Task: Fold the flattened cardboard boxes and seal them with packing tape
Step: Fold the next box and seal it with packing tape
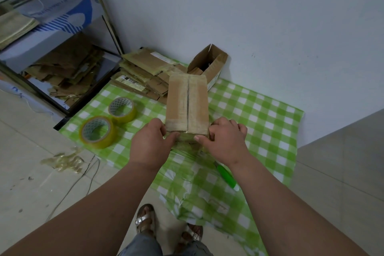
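While the folded cardboard box (187, 103) stands on the green checked cloth (259, 114) spread over the floor, you hold its near end with both hands. Your left hand (150, 141) grips the near left corner, thumb laid across the taped near face and fingers curled round the side. Your right hand (225, 138) grips the near right corner in the same manner, thumb pressed on the near face. The grip of each hand is therefore closed on the box, not wide. The box top shows two flaps meeting at a centre seam, with glossy tape over it.

Two rolls of packing tape (122, 109) (97, 132) lie flat on the cloth near its left edge, touching or nearly touching each other, left of the box. A stack of flattened boxes (143, 72) rests at the far left corner of the cloth, against the wall. An open box (209, 62) lies on its side just behind the held box. A green cutter (227, 176) lies on the cloth beneath your right forearm. Crumpled tape scraps (62, 161) lie on the bare floor left of the cloth.
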The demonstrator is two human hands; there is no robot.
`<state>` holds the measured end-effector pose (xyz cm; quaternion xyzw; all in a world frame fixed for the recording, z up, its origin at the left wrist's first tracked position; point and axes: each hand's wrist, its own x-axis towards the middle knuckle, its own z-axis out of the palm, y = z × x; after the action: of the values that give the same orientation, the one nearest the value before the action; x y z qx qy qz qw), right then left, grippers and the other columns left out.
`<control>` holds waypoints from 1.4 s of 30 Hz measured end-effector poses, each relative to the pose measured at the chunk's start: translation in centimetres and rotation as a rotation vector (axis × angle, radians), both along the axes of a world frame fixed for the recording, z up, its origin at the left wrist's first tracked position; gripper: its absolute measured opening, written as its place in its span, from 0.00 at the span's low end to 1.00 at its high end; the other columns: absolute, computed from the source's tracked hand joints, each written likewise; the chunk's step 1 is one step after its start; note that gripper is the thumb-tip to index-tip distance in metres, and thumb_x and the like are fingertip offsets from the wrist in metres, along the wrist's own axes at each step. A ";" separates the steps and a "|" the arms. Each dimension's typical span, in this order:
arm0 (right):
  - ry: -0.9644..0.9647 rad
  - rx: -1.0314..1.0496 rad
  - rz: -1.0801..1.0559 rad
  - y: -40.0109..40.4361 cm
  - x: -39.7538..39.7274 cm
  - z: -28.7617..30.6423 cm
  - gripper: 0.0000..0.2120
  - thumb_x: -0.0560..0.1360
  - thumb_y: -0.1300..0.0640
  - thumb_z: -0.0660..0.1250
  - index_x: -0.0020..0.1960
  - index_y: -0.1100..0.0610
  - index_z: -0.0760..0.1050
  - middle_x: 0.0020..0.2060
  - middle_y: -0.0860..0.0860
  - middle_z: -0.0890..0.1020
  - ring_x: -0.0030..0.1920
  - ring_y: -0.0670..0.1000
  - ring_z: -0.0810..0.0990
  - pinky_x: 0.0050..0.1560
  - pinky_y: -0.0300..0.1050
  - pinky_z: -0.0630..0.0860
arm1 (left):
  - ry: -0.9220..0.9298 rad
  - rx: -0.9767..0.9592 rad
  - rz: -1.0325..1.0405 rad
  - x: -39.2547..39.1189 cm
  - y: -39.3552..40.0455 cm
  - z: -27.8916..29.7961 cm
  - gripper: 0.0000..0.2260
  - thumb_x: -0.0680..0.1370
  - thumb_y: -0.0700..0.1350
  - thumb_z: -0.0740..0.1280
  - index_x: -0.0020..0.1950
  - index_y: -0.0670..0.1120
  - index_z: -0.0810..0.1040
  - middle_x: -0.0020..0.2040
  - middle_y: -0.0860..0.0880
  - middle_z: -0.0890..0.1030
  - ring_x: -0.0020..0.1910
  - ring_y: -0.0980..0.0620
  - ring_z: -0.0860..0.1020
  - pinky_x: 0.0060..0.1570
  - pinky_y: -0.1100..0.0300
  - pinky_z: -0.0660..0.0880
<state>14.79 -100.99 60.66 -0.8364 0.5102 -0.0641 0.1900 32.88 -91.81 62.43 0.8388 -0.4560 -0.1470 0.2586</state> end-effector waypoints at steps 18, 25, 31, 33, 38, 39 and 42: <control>0.106 0.160 0.049 -0.3 0.0 1.5 0.14 0.80 0.41 0.58 0.40 0.45 0.74 0.65 0.47 0.71 0.64 0.53 0.64 0.65 0.53 0.53 | 0.353 -0.032 0.177 0.4 0.3 -0.6 0.06 0.76 0.45 0.72 0.42 0.53 0.78 0.38 0.57 0.81 0.39 0.59 0.78 0.33 0.62 0.68; 0.049 0.138 -0.015 -0.1 0.3 1.3 0.15 0.79 0.43 0.61 0.47 0.47 0.83 0.67 0.46 0.72 0.66 0.53 0.64 0.65 0.53 0.52 | 0.187 0.064 0.190 -0.1 -0.3 0.0 0.08 0.78 0.46 0.69 0.39 0.53 0.75 0.32 0.54 0.77 0.31 0.56 0.74 0.27 0.60 0.61; 0.046 0.148 0.014 -0.2 0.0 1.2 0.10 0.76 0.48 0.63 0.37 0.45 0.77 0.67 0.45 0.72 0.65 0.52 0.65 0.65 0.53 0.53 | 0.167 0.103 0.199 -0.2 -0.6 0.3 0.12 0.78 0.46 0.68 0.35 0.52 0.72 0.31 0.52 0.76 0.31 0.55 0.73 0.27 0.60 0.60; 0.047 0.096 -0.024 0.0 0.2 0.9 0.13 0.77 0.45 0.63 0.41 0.47 0.82 0.66 0.45 0.73 0.65 0.52 0.66 0.65 0.53 0.53 | 0.167 0.102 0.197 -0.5 -0.8 0.5 0.13 0.78 0.45 0.68 0.34 0.52 0.71 0.30 0.52 0.75 0.30 0.55 0.72 0.27 0.60 0.60; 0.018 0.199 -0.024 -0.2 0.0 1.2 0.16 0.75 0.44 0.59 0.35 0.45 0.82 0.64 0.44 0.74 0.64 0.52 0.65 0.64 0.52 0.52 | 0.265 0.068 0.215 -0.8 -0.8 0.9 0.14 0.76 0.40 0.63 0.31 0.43 0.69 0.25 0.48 0.69 0.25 0.49 0.65 0.26 0.60 0.57; -0.015 0.263 -0.046 -0.4 0.0 1.4 0.18 0.72 0.44 0.57 0.29 0.44 0.78 0.62 0.43 0.75 0.62 0.51 0.67 0.64 0.52 0.52 | 0.298 0.051 0.232 -0.7 -0.9 1.1 0.16 0.76 0.41 0.62 0.29 0.43 0.65 0.24 0.49 0.65 0.26 0.49 0.62 0.27 0.59 0.56; -0.131 0.325 -0.157 -1.3 0.2 1.8 0.24 0.71 0.40 0.51 0.27 0.52 0.75 0.42 0.47 0.83 0.49 0.49 0.76 0.61 0.53 0.59 | 0.346 0.081 0.240 -0.1 -1.9 1.9 0.21 0.79 0.54 0.64 0.31 0.43 0.68 0.27 0.49 0.67 0.28 0.49 0.65 0.29 0.57 0.59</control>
<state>14.99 -102.24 62.48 -0.7464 0.5640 -0.0501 0.3497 32.78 -93.75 64.28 0.8589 -0.2954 -0.2753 0.3149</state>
